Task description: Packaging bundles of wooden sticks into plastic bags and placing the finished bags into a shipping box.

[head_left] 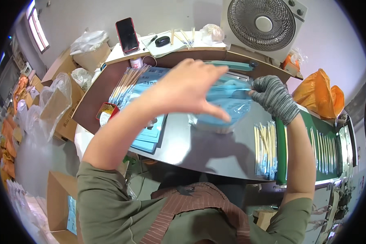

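The grey bench [215, 158] carries a green belt [281, 154] with packed sticks [265, 148] on the right and blue printed sheets [150, 132] on the left. Above its middle, both hands grip a clear blue plastic bag [232, 101]: the bare left hand [187, 87] pinches its near edge, the grey-gloved right hand [274, 97] its far edge.

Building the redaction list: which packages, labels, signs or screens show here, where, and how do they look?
Smartphone: propped on the raised shelf, red case, dark screen.
Blue printed sheets: stacked under the left forearm, rectangular.
Clear blue-tinted pouch: between left hand and gloved right hand.
Chopstick packets: clear sleeves, beside the green belt.
Cardboard box: on the floor, lower left, brown.
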`<action>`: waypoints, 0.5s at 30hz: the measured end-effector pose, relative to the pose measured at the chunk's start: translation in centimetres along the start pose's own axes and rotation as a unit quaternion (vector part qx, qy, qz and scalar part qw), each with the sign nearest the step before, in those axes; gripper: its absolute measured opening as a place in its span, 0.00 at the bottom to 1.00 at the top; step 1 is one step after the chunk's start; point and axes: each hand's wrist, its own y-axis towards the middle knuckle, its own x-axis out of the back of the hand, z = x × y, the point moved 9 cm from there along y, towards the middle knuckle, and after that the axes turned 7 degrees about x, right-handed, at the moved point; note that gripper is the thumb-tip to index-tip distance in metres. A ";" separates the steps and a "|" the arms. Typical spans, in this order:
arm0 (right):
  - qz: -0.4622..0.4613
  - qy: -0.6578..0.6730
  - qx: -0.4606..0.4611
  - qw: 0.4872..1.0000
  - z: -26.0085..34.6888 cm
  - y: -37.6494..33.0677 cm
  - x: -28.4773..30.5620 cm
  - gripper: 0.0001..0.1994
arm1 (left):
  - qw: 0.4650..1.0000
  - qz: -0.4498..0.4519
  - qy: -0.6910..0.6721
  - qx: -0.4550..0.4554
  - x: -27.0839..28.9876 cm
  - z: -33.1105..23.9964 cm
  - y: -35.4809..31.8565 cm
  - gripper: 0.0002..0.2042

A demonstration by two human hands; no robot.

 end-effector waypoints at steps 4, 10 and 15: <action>0.006 0.073 -0.041 0.996 -0.6 -0.1 -0.6 0.10 | 0.988 0.123 0.007 0.092 -5.1 1.4 0.0 0.23; -0.055 0.130 -0.097 0.985 -4.2 -0.4 -1.2 0.10 | 0.988 0.133 -0.027 0.077 -4.5 0.0 0.2 0.08; -0.127 0.221 -0.123 0.959 -3.6 -3.2 1.2 0.10 | 0.986 0.095 0.067 0.120 -4.2 1.5 3.1 0.09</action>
